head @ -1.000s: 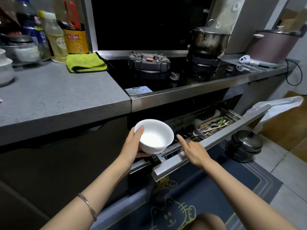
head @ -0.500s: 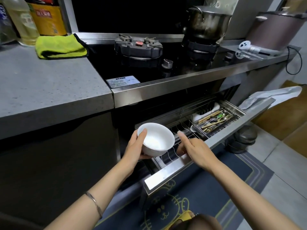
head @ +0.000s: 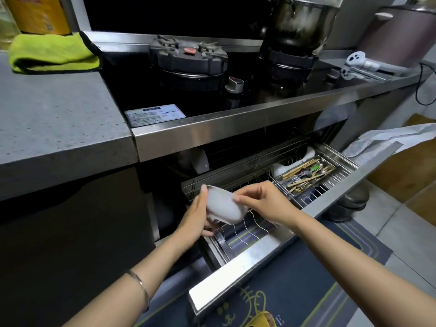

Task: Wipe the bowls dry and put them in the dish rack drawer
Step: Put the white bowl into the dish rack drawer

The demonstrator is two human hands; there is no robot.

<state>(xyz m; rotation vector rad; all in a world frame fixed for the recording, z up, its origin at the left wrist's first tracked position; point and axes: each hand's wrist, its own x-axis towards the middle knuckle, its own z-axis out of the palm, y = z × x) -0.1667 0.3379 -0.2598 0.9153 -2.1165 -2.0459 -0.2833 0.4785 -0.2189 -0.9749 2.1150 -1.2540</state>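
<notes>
Low over the open drawer (head: 247,263), the bowl (head: 224,206) is tipped on its side at the rack wires (head: 245,230). The left hand (head: 195,219) cups it from beneath, thumb on the rim. The right hand (head: 266,204) pinches the opposite rim.

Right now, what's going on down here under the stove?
A person is putting a white bowl away. Both the left hand and right hand hold it, tipped on its side, just over the wire rack at the left end of the open dish rack drawer. Whether it touches the wires yet is unclear. A cutlery tray sits at the drawer's right end.
</notes>
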